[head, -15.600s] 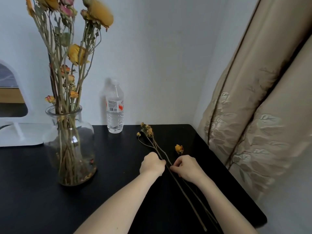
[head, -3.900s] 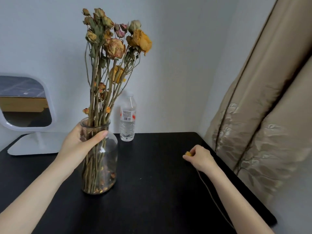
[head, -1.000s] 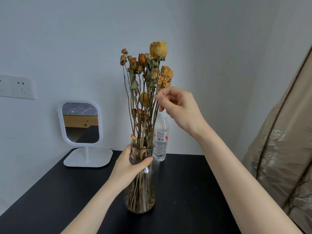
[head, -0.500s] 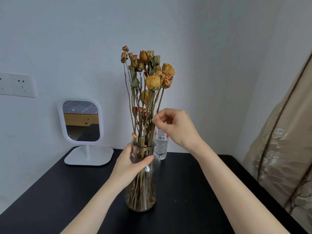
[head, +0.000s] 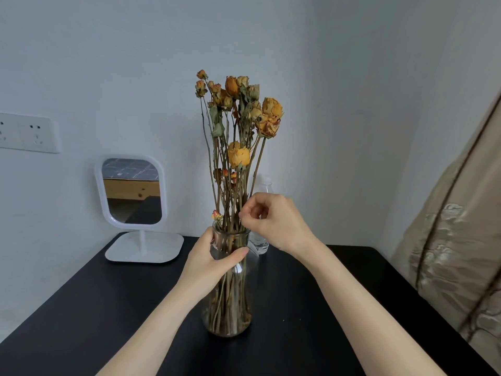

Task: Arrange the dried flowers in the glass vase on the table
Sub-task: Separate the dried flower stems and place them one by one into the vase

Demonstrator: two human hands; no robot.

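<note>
A: What stands at the left side?

B: A wall socket (head: 28, 132) is on the wall, and under it a white mirror (head: 132, 191) on a stand rests at the back of the black surface (head: 81, 316).

A: And in the middle?

B: The glass vase (head: 230, 302) stands upright on the surface. The left hand (head: 210, 263) is wrapped around its neck, the thumb in front and the fingers behind the glass. The dried flowers (head: 238, 126) stand in the vase; their stems go down to its bottom and the yellow and orange heads rise well above the rim.

A: Where is the right hand?

B: The right hand (head: 273, 222) is just above the rim. Its thumb and forefinger are pinched together on one thin stem among the others. Behind this hand a water bottle (head: 260, 244) is partly hidden.

A: And at the right?

B: A beige curtain (head: 455, 256) hangs beside the surface.
</note>
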